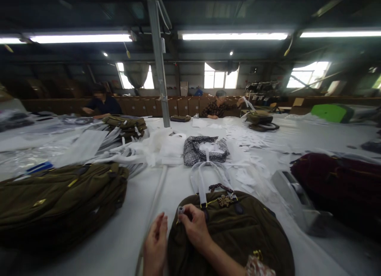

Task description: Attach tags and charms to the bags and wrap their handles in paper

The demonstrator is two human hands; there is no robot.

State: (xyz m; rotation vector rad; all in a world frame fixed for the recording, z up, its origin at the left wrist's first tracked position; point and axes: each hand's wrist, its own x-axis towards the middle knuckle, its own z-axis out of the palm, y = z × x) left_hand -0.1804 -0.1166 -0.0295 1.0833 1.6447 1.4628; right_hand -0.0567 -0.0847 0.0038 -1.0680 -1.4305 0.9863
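Observation:
In front of me an olive-green handbag (238, 232) lies on the white table, its handles wrapped in pale material. A gold flower-shaped charm (225, 201) hangs near the handle base. My right hand (195, 228) is over the bag's upper left edge, thumb and fingers pinched on a small greyish piece at the zipper's end; its kind is too small to tell. Just left of the bag is my left hand (156, 240), upright with fingers extended and apart from the thumb, holding nothing visible.
More olive bags lie in a pile (62, 196) at left. Beyond my bag sits a speckled black-and-white fabric container (190, 151) among white scraps. A grey tape dispenser (300, 204) and a dark red bag (336, 188) are at right. Two people work across the table beyond a metal post (160, 66).

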